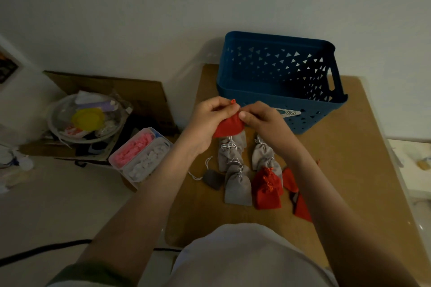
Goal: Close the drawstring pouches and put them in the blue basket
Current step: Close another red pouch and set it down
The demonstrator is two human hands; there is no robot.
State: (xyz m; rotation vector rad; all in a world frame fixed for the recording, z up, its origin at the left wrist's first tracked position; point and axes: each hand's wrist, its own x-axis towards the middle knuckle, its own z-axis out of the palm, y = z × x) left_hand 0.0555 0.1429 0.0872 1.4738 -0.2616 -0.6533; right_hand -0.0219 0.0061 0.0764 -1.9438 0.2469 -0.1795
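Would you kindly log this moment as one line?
step: closing | left hand: pinches cord | right hand: pinches red pouch | blue basket: behind hands

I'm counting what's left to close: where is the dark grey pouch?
In the head view, the dark grey pouch lies on the table, left of the other pouches and right beside the nearest light grey pouch.

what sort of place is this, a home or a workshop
Most likely a room in a home, not a workshop: a small brown table by a plain white wall, a cardboard box of household clutter on the floor, and a clear plastic container of pink and white bits.
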